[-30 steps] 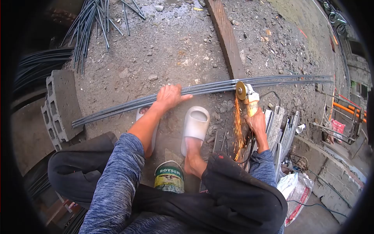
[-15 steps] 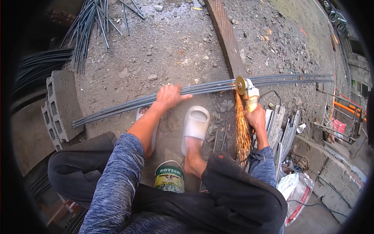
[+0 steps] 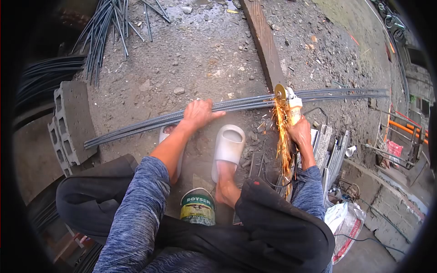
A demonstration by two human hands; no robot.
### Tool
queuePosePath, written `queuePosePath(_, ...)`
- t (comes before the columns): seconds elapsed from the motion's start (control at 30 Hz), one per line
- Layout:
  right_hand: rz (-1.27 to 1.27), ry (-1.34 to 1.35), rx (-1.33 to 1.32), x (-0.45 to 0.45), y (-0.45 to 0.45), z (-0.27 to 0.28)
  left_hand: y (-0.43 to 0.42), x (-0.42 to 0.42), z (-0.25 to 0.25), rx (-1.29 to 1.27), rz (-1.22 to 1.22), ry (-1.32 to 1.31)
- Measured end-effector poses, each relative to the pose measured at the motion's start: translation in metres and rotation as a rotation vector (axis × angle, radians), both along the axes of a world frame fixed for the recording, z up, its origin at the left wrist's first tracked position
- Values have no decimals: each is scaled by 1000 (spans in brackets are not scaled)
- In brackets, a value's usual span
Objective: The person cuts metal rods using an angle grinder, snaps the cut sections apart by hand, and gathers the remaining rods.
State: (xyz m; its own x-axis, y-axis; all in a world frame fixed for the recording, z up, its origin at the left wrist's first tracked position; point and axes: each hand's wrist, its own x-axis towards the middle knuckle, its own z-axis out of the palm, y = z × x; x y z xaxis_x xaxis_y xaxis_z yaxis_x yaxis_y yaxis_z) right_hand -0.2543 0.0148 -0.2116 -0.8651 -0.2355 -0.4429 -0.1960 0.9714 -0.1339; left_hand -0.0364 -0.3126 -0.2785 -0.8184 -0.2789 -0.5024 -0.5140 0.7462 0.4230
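Note:
A bundle of steel rebars (image 3: 154, 123) runs across in front of me, its left end on a hollow concrete block (image 3: 73, 123) and its middle over a wooden plank (image 3: 264, 45). My left hand (image 3: 199, 113) is wrapped over the bundle left of centre, thumb pointing right. In my right hand (image 3: 300, 132) is an angle grinder (image 3: 293, 103), gripped by its body. Its disc (image 3: 280, 93) meets the rebars at the plank, and orange sparks (image 3: 283, 141) stream down towards me. The contact point itself is partly hidden by disc and sparks.
My slippered foot (image 3: 229, 148) stands close to the sparks. A paint can (image 3: 198, 207) sits between my legs. Metal channels (image 3: 334, 150) lie under my right arm, beside a plastic sack (image 3: 348, 227). Cut rods (image 3: 107, 32) are piled at the far left.
The grinder and my right hand have shifted slightly, the disc now sitting a little higher on the bundle. The spark stream looks narrower. My left hand stays in place.

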Motion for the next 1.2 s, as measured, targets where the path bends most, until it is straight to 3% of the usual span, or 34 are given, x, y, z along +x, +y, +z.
queuePosePath(0.37, -8, 19, -12, -2, -2, 1, 2, 5, -10, -22, 30, 126)
queuePosePath(0.47, 31, 48, 14, 3, -3, 9, 1, 0, 0, 0, 5, 6)
queuePosePath(0.77, 42, 4, 55, 8, 8, 18, 1, -1, 2, -4, 17, 4)
queuePosePath(1.1, -55, -15, 102, 42, 36, 28, 1, 4, -9, -3, 24, 114)
queuePosePath(1.2, -161, 27, -50, 68, 58, 29, 3, 4, -7, 20, 35, 91)
